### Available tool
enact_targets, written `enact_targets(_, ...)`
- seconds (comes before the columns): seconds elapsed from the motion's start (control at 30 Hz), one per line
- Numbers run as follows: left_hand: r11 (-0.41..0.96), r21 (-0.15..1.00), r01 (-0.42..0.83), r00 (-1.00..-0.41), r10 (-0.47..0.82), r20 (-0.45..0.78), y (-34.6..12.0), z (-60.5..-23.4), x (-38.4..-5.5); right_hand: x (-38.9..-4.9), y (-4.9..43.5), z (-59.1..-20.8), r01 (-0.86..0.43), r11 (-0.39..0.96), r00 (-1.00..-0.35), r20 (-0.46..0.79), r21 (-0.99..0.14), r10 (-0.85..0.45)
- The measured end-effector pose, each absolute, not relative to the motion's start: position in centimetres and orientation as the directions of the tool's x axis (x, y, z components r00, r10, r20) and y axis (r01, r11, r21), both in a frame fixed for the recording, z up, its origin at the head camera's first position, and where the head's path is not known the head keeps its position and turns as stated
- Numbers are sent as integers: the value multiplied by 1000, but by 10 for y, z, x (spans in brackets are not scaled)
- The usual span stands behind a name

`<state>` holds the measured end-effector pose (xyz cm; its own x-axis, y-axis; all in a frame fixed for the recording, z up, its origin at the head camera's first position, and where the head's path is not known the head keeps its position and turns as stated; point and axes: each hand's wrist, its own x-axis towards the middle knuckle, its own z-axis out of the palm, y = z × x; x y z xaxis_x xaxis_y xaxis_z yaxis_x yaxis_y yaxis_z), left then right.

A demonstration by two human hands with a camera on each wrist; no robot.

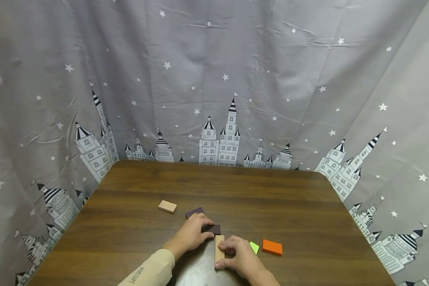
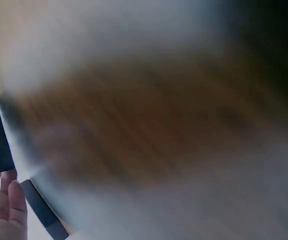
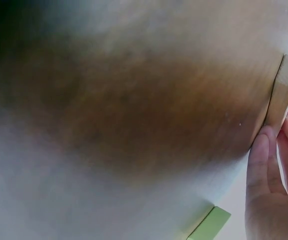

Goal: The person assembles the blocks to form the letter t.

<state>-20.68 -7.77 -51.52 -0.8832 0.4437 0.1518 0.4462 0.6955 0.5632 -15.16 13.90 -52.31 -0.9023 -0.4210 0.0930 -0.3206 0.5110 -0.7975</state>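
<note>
Brown table (image 1: 293, 202), with a left hand (image 1: 190, 235) and a right hand (image 1: 244, 256) each pinching a block.
The right thumb and fingers clamp a tan block (image 1: 219, 254), lying at that hand's left side; the left hand grips a dark block (image 1: 215, 229) just beyond its far end. The head view alone shows the orange block (image 1: 272, 247) and second tan block (image 1: 168, 206); the left wrist view bares more of the dark block, partly covered in the head view.
</note>
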Motion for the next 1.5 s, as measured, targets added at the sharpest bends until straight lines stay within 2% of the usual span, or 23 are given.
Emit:
enact_targets(0.3,714,546,438,-885,448,124,-79,-514,-207,-153,137,-525,-321,513,-901,90,-796,-424)
enact_targets(0.6,695,582,421,-878,473,71,-70,-507,-204,-152,137,-524,-329,510,-899,98,-795,-427)
enact_targets(0.73,707,564,428,-878,473,74,-65,-508,-205,-152,136,-524,-327,508,-900,99,-797,-424)
enact_targets(0.93,687,623,374,-902,426,72,-64,-510,-205,-151,136,-523,-335,495,-899,114,-802,-423)
enact_targets(1.1,684,630,368,-904,423,68,-62,-508,-205,-151,137,-522,-332,506,-902,110,-796,-418)
enact_targets(1.3,669,618,412,-885,455,97,-62,-506,-207,-151,139,-521,-340,506,-900,118,-793,-420)
enact_targets(1.4,653,646,395,-904,403,144,-69,-505,-210,-150,139,-522,-335,498,-901,117,-800,-418)
enact_targets(1.5,674,665,321,-946,264,189,-79,-505,-216,-151,139,-522,-313,499,-905,95,-808,-414)
